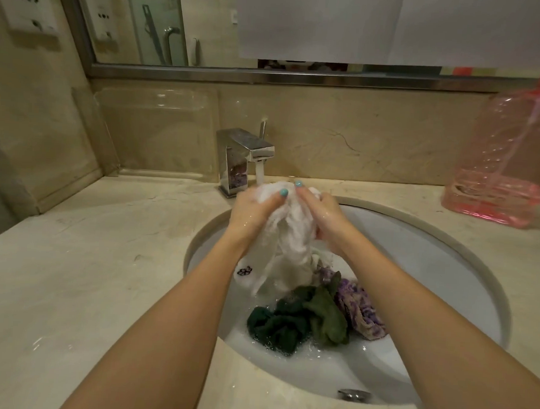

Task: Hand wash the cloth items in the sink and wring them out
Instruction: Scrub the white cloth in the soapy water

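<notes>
Grip: left hand [256, 208] and right hand [321, 213] both clamped on the white cloth [292, 236], fingers curled into its bunched top, 1 hand each side, teal nails showing. They hold it up above the sink [431, 259], right under the spout of the faucet [243, 153]. From the spout a water stream [260, 172] lands on the top of the bunch, beside the left thumb. Lower part of the white cloth hangs between the forearms into the basin, with a small dark print [244, 270] near the left wrist. Hands and wrists look wet

3 more cloth items lie in the sink bottom, bunched and touching:
- left, nearest the camera: dark green cloth [275, 326], shallow water and bubbles round it
- middle: olive cloth [325, 319], partly over the dark green one
- right: purple patterned cloth [360, 309]

On the near sink wall sits a metal fitting [354, 395]; can't tell if it's an overflow or a plug

Sink is set into a beige marble counter [87, 273], faucet at its back rim. At far right on the counter stands a pink plastic bottle [509, 154], well apart from the sink. Left of the faucet a clear plastic tray [160, 126] leans on the backsplash [359, 140]. Above that is the mirror [147, 19], with wall sockets [26, 4] at upper left
</notes>
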